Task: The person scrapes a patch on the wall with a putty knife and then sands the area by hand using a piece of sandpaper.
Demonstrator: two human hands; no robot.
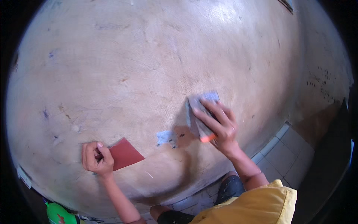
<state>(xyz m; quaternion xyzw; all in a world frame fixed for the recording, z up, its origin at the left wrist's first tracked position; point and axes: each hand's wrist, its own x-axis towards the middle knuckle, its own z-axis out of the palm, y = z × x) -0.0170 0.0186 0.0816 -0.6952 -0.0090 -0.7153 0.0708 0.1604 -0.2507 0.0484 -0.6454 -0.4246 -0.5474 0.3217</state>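
Observation:
My right hand (222,125) is spread over a grey sanding block (204,128) with an orange end. Its fingers grip the block, whose face lies against the beige wall (149,74). Motion blurs the fingertips a little. Lower down on the left, my left hand (97,156) is closed round one end of a reddish-brown sheet of sandpaper (126,154). The rest of the sheet sticks out to the right, close to the wall surface. A pale blue bare patch (166,138) shows on the wall between the two hands.
Light floor tiles (279,158) meet the wall at the lower right, beside a dark upright surface (328,160). A bright green object (59,213) stands at the lower left. A white wall fitting (24,177) sits at the left edge. My knees are close to the wall's foot.

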